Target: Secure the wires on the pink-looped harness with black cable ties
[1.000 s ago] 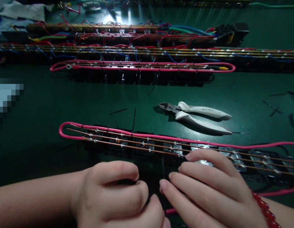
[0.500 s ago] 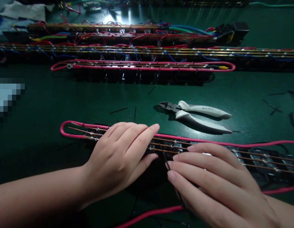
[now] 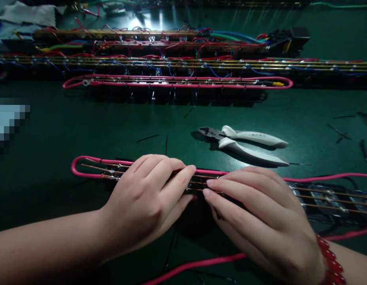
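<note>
My left hand (image 3: 150, 194) is closed over a long black switch-like assembly with bare copper wires (image 3: 328, 204), gripping it near its left part. A thick red cable (image 3: 88, 174) loops round the left end of this assembly and runs along its far edge. Just right of it, my right hand (image 3: 260, 221) pinches a thin black cable tie (image 3: 218, 215), mostly hidden by the fingers, with the fingertips at the copper wires. A bracelet of red beads (image 3: 330, 259) shows on my right wrist.
White-handled cutting pliers (image 3: 251, 144) lie open beyond my hands. Snipped black tie ends (image 3: 147, 138) are scattered on the green table (image 3: 82, 122). Farther back lie a similar assembly looped with red cable (image 3: 177, 85) and several wired strips (image 3: 183, 61). Red cable (image 3: 198, 263) also crosses nearest me.
My right hand has moved slightly left and up, its fingers drawing in against the wires beside my left hand. The assembly's left end has shifted slightly left and toward me.
</note>
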Demonstrator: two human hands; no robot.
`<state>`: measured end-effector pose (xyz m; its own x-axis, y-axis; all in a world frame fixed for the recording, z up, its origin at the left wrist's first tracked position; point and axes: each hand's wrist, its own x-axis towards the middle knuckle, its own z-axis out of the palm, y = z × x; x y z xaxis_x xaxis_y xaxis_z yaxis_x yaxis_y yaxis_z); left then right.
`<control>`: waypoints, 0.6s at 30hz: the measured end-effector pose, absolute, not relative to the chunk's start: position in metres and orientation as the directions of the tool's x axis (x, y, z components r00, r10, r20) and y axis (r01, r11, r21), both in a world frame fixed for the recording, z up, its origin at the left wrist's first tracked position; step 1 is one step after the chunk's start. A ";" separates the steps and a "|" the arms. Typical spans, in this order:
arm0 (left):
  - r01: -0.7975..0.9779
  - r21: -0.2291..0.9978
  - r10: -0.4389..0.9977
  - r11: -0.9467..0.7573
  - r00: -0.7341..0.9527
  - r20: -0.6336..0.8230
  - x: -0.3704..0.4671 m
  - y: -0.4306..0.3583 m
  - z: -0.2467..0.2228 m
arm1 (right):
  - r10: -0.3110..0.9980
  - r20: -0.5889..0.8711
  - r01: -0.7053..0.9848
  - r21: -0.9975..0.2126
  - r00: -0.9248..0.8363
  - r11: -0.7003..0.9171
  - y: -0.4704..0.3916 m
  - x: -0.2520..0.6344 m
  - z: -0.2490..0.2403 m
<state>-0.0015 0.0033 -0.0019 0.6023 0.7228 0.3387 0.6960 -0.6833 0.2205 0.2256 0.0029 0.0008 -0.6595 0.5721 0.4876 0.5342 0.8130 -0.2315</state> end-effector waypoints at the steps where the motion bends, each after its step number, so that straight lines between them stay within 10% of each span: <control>1: 0.695 0.232 0.727 -0.680 0.602 0.330 -0.001 0.003 -0.002 | 0.581 0.487 0.540 -0.239 -0.652 0.807 0.003 0.225 0.000; 18: 0.709 0.360 0.795 -0.606 0.560 0.236 -0.001 0.002 0.001 | 0.619 0.467 0.517 -0.341 -0.631 0.785 0.004 0.225 -0.005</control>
